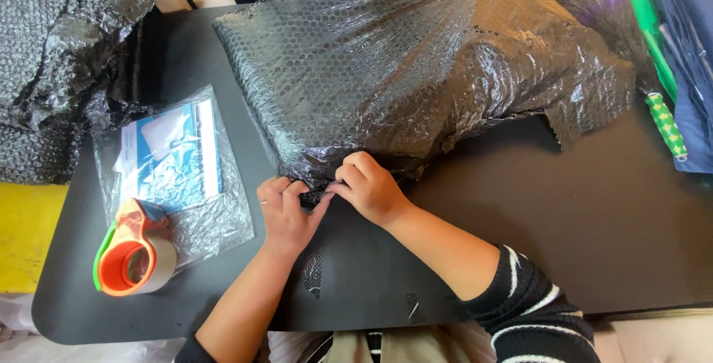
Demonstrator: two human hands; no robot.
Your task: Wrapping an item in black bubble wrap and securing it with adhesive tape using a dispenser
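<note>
Both hands pinch the bubble-wrapped parcel's point(416, 73) near edge: left hand point(286, 214) and right hand point(371, 188) side by side. The parcel's bulk lies beyond them.

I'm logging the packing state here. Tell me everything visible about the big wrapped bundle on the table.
The bundle is a large, bulky shape wrapped all over in glossy black bubble wrap, creased and wrinkled, with a loose flap at its right. It lies across the far half of the dark table. The left hand and right hand both pinch its near edge.

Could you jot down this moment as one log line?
left hand: pinching wrap edge | right hand: pinching same edge | bubble-wrapped bundle: on black table | tape dispenser: left, untouched
</note>
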